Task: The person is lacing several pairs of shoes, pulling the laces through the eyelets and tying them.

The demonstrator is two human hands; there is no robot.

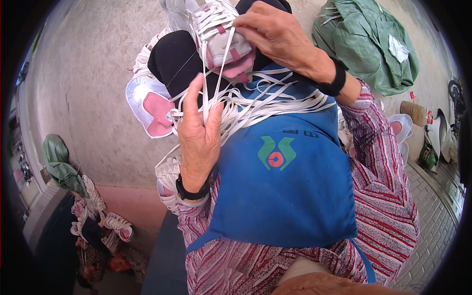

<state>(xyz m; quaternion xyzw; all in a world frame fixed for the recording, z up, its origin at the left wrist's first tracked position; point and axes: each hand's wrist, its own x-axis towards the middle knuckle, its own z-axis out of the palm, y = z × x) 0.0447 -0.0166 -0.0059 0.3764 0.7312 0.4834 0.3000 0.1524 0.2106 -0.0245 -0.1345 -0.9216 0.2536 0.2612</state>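
Note:
A white and pink sneaker rests between my knees, its tongue toward me and its front laced crosswise. At the upper eyelets my right hand is closed, finger and thumb pinching a white shoelace. My left hand is below the shoe, with the two long lace ends running taut down into it. Its index finger and thumb stand apart, while the other fingers are partly hidden. A loose bundle of white shoelaces lies across my lap on the blue apron.
More white and pink sneakers surround my legs. A green sack sits on the concrete floor at the far right, and a smaller green bundle at left. Another person is at lower left beside several shoes.

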